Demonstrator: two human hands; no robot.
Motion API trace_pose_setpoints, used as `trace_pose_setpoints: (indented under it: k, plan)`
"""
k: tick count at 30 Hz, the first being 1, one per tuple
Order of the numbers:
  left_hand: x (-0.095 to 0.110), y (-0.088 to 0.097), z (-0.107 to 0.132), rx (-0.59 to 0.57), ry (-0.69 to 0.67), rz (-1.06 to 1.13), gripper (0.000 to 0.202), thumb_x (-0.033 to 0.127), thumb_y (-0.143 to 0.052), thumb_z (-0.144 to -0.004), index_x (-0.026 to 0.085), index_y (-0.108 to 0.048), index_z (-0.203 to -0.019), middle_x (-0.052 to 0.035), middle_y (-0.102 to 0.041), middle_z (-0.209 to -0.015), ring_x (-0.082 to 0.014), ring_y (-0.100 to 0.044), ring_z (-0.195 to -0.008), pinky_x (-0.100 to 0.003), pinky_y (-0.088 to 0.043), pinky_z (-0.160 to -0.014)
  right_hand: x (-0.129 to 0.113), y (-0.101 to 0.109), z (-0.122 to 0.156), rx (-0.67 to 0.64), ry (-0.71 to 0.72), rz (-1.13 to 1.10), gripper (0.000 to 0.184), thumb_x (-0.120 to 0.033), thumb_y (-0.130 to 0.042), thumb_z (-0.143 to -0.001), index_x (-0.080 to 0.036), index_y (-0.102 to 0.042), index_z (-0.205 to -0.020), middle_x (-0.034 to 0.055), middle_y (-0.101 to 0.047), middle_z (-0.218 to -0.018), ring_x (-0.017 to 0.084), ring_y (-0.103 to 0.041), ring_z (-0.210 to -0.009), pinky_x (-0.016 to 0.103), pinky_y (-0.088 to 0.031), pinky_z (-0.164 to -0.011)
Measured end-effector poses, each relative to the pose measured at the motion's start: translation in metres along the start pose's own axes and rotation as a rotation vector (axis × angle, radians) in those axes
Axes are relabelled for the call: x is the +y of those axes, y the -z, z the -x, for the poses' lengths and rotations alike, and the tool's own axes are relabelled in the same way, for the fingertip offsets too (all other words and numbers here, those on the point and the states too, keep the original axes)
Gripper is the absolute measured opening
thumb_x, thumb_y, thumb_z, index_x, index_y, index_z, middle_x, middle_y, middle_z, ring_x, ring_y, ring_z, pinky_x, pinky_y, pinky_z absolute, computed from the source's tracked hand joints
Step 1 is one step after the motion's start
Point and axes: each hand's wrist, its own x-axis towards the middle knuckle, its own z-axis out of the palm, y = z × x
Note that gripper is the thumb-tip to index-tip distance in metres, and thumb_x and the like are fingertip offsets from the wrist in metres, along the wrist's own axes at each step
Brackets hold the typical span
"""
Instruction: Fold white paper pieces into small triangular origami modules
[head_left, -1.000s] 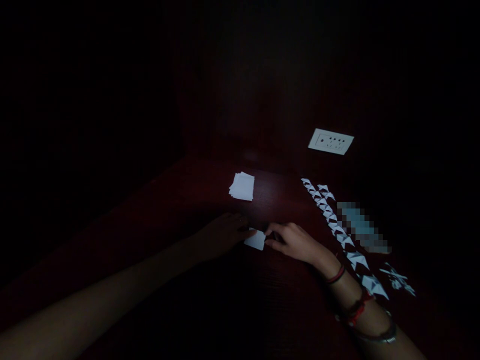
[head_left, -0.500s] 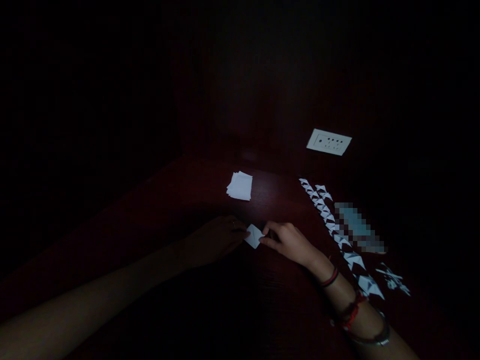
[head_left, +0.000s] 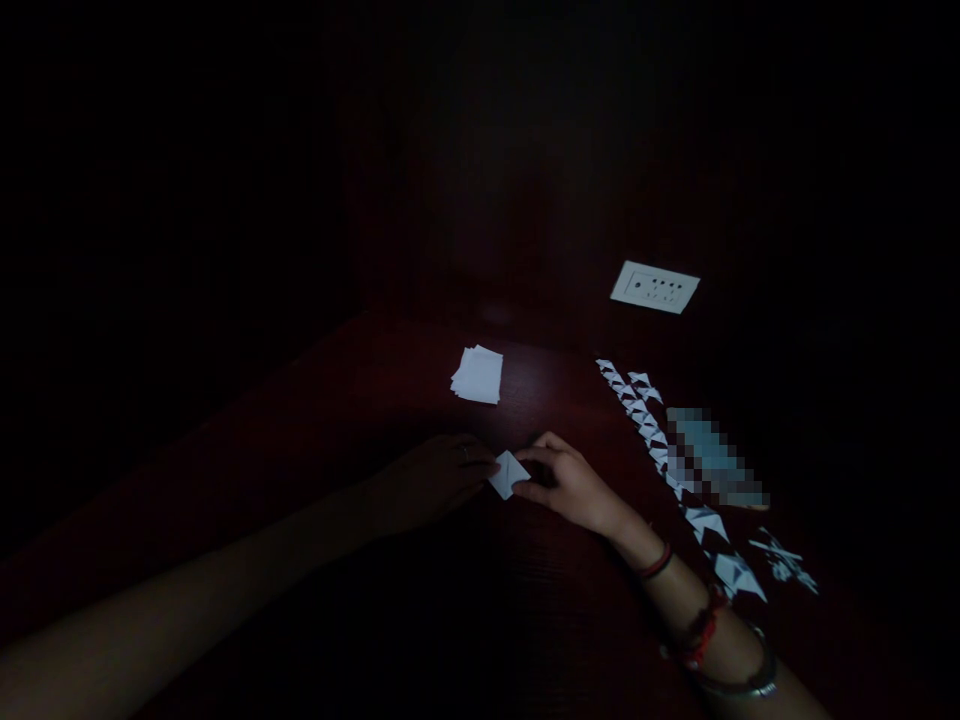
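Observation:
A small white paper piece (head_left: 509,473) lies on the dark red table (head_left: 360,400), partly folded into a pointed shape. My left hand (head_left: 435,477) touches its left edge with the fingertips, fingers drawn together. My right hand (head_left: 566,482) pinches its right side between thumb and fingers. The scene is very dark, so finer finger detail is hard to make out.
A stack of white paper squares (head_left: 478,375) sits beyond the hands. A long row of several folded white paper pieces (head_left: 660,440) runs diagonally on the right, beside a blurred bluish object (head_left: 712,460). A white socket plate (head_left: 654,287) is on the wall.
The paper went from lying flat as a rectangle to a folded, pointed shape held between both hands. The hands shifted slightly left and away.

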Motion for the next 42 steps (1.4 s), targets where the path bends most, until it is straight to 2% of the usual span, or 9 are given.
trace_pose_setpoints:
  k: [4, 10, 15, 20, 26, 32, 35, 38, 42]
  plan:
    - [0.002, 0.002, 0.0, -0.002, -0.003, -0.002, 0.03, 0.02, -0.044, -0.086, 0.021, -0.048, -0.115, -0.0027, -0.05, -0.119, -0.0189, -0.042, -0.11, -0.037, -0.036, -0.092, 0.0, -0.001, 0.0, 0.012, -0.021, -0.032, 0.023, -0.022, -0.063, -0.069, -0.017, -0.06, -0.092, 0.0026, -0.046, -0.087, 0.012, -0.047, -0.077, 0.025, -0.041, -0.072]
    - [0.005, 0.005, 0.0, -0.023, 0.039, -0.001, 0.031, 0.021, -0.044, -0.086, 0.022, -0.047, -0.117, -0.0023, -0.049, -0.12, -0.0191, -0.041, -0.111, -0.037, -0.035, -0.092, -0.001, -0.004, 0.0, 0.03, -0.055, -0.04, 0.036, -0.027, -0.066, -0.066, -0.018, -0.057, -0.1, 0.003, -0.045, -0.09, 0.014, -0.047, -0.082, 0.026, -0.04, -0.076]
    - [0.004, 0.001, 0.0, 0.006, 0.035, 0.018, 0.032, 0.019, -0.043, -0.085, 0.022, -0.047, -0.117, -0.0029, -0.05, -0.119, -0.0178, -0.043, -0.109, -0.035, -0.037, -0.091, 0.0, -0.006, -0.001, 0.028, -0.121, -0.074, 0.024, -0.024, -0.065, -0.065, -0.018, -0.059, -0.088, 0.0023, -0.046, -0.088, 0.013, -0.048, -0.077, 0.026, -0.041, -0.071]
    - [0.004, 0.003, 0.0, -0.013, 0.02, -0.005, 0.033, 0.019, -0.044, -0.084, 0.022, -0.047, -0.117, -0.004, -0.049, -0.119, -0.0196, -0.042, -0.11, -0.037, -0.036, -0.092, -0.001, -0.007, -0.002, 0.03, -0.152, -0.082, 0.039, -0.023, -0.067, -0.063, -0.017, -0.057, -0.1, 0.0032, -0.046, -0.091, 0.014, -0.047, -0.081, 0.027, -0.04, -0.074]
    - [0.003, 0.002, -0.002, -0.011, 0.007, -0.001, 0.034, 0.017, -0.045, -0.083, 0.021, -0.047, -0.117, -0.0044, -0.05, -0.119, -0.0193, -0.045, -0.107, -0.036, -0.037, -0.09, -0.002, -0.006, -0.003, 0.032, -0.183, -0.138, 0.03, -0.014, -0.066, -0.06, -0.017, -0.057, -0.088, 0.0021, -0.048, -0.088, 0.012, -0.047, -0.074, 0.025, -0.04, -0.067]
    - [0.005, 0.003, -0.003, 0.021, 0.005, -0.018, 0.032, 0.017, -0.043, -0.083, 0.02, -0.049, -0.115, -0.0058, -0.052, -0.115, -0.0191, -0.047, -0.104, -0.036, -0.038, -0.089, -0.006, -0.008, -0.002, 0.058, -0.071, -0.159, 0.018, -0.008, -0.062, -0.062, -0.018, -0.052, -0.073, -0.0019, -0.047, -0.076, 0.01, -0.044, -0.065, 0.02, -0.037, -0.059]
    - [0.005, 0.004, -0.003, -0.006, 0.003, -0.032, 0.032, 0.018, -0.043, -0.084, 0.021, -0.048, -0.116, -0.0051, -0.052, -0.115, -0.0185, -0.047, -0.104, -0.035, -0.037, -0.089, -0.007, -0.006, 0.0, 0.038, -0.056, -0.19, 0.025, -0.008, -0.06, -0.063, -0.019, -0.048, -0.082, -0.0039, -0.049, -0.072, 0.009, -0.045, -0.063, 0.02, -0.038, -0.059]
    - [0.005, 0.005, -0.004, 0.017, 0.01, -0.059, 0.028, 0.021, -0.042, -0.085, 0.02, -0.051, -0.112, -0.0052, -0.053, -0.113, -0.0187, -0.048, -0.103, -0.035, -0.037, -0.088, -0.007, -0.003, 0.002, 0.015, -0.009, -0.178, 0.027, -0.007, -0.06, -0.065, -0.019, -0.05, -0.087, -0.0035, -0.051, -0.074, 0.009, -0.047, -0.065, 0.02, -0.039, -0.061]
    - [0.005, 0.005, -0.005, 0.054, 0.029, -0.09, 0.023, 0.025, -0.039, -0.088, 0.019, -0.053, -0.106, -0.0055, -0.054, -0.111, -0.0189, -0.049, -0.102, -0.035, -0.038, -0.087, -0.008, 0.003, 0.003, -0.005, 0.101, -0.059, 0.01, -0.007, -0.057, -0.069, -0.016, -0.056, -0.07, -0.0011, -0.052, -0.073, 0.01, -0.05, -0.068, 0.02, -0.039, -0.063]
